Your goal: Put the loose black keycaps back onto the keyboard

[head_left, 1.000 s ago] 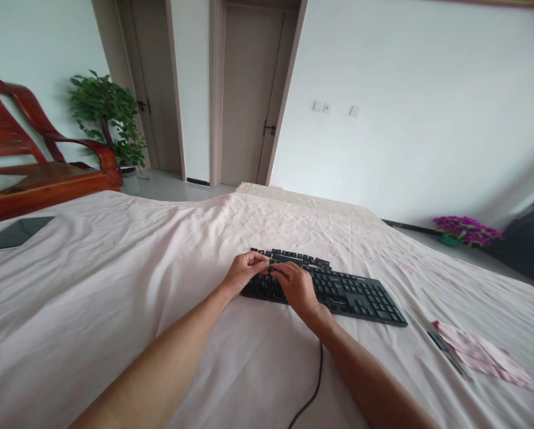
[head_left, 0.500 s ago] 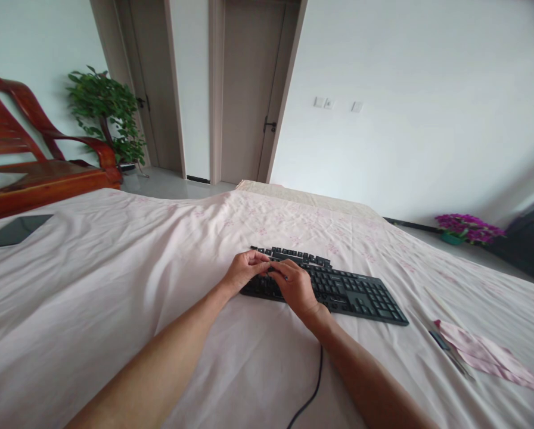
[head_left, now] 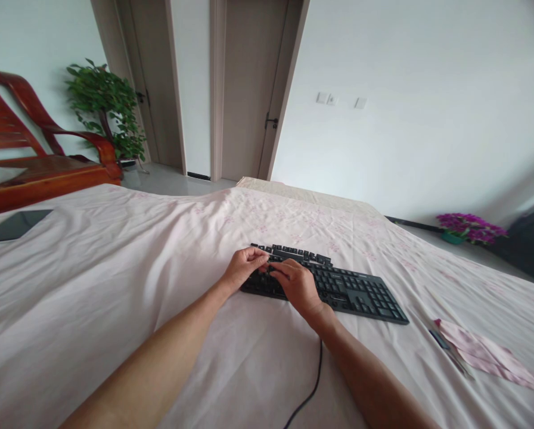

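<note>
Far left, a dark slab [head_left: 16, 226] lies on the sheet [head_left: 92, 298]; next, the left hand [head_left: 242, 268] pinches narrow over the left part of the keyboard [head_left: 345, 286], loose keys [head_left: 289, 257] along its far edge; just beside, the right hand [head_left: 298, 287] pinches likewise, either hand's hold too small to tell; further right, a pink cloth [head_left: 481, 350]

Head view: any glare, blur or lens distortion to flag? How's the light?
Head view: soft, diffuse light, gentle shading in the folds of the sheet; head view: wide-angle distortion, door edges lean, cloth looks stretched and soft near the right edge; head view: no harsh glare on the keyboard, but detail between the fingers is too dark and small to make out.
</note>
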`<state>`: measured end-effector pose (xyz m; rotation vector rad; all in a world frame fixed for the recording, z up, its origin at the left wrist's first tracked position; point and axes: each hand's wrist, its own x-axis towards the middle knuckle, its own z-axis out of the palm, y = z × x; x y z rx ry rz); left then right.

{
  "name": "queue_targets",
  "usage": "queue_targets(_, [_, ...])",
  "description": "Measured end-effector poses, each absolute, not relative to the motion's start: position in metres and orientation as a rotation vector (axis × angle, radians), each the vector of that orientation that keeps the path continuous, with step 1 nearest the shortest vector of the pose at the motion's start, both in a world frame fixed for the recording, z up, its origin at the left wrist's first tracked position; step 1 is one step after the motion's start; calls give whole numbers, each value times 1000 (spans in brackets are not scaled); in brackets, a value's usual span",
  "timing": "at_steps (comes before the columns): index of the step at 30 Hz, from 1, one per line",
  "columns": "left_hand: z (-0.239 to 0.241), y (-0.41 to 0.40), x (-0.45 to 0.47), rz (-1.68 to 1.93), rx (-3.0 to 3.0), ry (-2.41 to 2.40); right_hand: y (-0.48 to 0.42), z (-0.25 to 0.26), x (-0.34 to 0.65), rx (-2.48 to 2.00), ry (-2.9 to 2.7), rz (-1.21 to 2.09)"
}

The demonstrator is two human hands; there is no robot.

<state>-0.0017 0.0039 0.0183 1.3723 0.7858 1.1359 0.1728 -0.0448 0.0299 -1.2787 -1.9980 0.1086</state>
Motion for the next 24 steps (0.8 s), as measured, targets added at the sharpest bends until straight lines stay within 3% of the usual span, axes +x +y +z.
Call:
queue_targets(10, [9,15,-7,1420,1276,962,-59,29,175,-1517,-2260,-152])
queue_targets(24, [2,21,-8,1430,1257,1001,-60,37,166,-1537,-2374,-233])
